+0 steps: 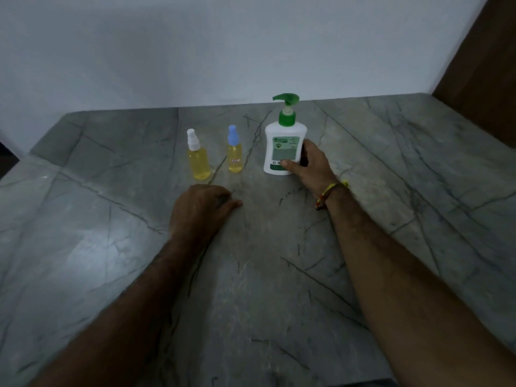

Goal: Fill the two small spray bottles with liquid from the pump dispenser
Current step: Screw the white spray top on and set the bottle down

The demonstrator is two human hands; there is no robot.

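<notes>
A white pump dispenser with a green pump head stands upright on the grey marble counter. My right hand is wrapped around its lower right side, thumb on the label. Left of it stand two small spray bottles holding yellow liquid, both capped: one with a blue sprayer and one with a white sprayer. My left hand rests on the counter in front of the spray bottles, fingers curled under, holding nothing.
A pale wall rises behind the counter's far edge. A brown wooden panel stands at the far right. The counter's left edge drops off near a dark gap.
</notes>
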